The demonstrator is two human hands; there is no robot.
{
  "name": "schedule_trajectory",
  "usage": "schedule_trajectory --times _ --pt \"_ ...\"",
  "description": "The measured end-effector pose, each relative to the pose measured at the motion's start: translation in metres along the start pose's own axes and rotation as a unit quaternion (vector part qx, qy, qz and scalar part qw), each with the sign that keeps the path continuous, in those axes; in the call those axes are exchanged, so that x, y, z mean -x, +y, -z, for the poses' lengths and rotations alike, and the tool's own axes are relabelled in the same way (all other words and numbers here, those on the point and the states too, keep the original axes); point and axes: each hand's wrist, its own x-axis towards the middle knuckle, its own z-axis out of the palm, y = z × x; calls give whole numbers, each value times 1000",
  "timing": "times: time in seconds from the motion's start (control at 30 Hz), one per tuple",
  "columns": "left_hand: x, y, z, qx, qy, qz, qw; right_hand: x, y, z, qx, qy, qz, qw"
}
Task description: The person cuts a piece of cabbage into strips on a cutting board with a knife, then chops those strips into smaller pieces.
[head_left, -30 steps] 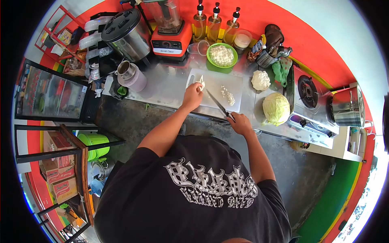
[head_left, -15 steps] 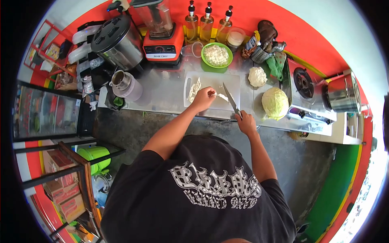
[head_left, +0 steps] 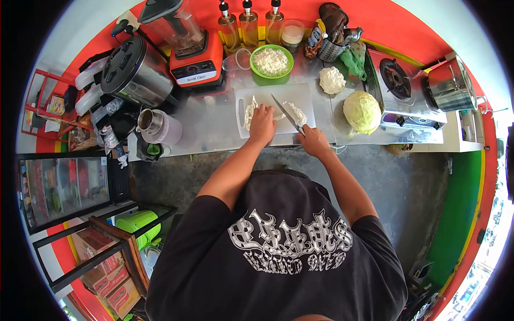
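My right hand (head_left: 315,141) is closed round the handle of a knife (head_left: 289,115), whose blade points up and left over the white cutting board (head_left: 304,93). White chopped pieces (head_left: 296,113) lie to the right of the blade. On the board's left part are pale strips (head_left: 249,114). My left hand (head_left: 263,124) rests at these strips with its fingers bent down and close together; what lies under the fingertips is too small to make out. Behind the board a green bowl (head_left: 289,64) holds white chopped pieces.
A pale cabbage (head_left: 362,112) and a white cauliflower-like head (head_left: 332,80) sit right of the board. Farther right is a gas stove (head_left: 396,78) with a steel pot (head_left: 452,85). Left stand a red blender (head_left: 197,65), a metal flask (head_left: 160,126) and a large steel container (head_left: 137,72).
The view has shifted. My left hand has come down onto the board near the strips, its fingers lower than before. The knife has moved off the white pieces, which now lie right of the blade.
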Motion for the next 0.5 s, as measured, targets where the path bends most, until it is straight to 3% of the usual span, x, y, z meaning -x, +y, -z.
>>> schedule_trajectory --times 0.07,0.13,0.23,0.37,0.5 --pt "-1 2 -4 -6 -1 -28 1000 -5 -7 -1 21 -32 -27 999" --pt "0 1 -10 56 -59 -54 995 -6 -12 -2 49 -46 -27 997" --pt "0 0 -10 26 -87 -48 995 -8 -19 -1 98 -57 -29 993" --pt "0 -3 -7 -2 -93 -71 993 -8 -23 -10 170 -80 -43 981" --pt "5 -2 -8 -8 -97 -63 993 -11 -26 -28 152 -75 -58 984"
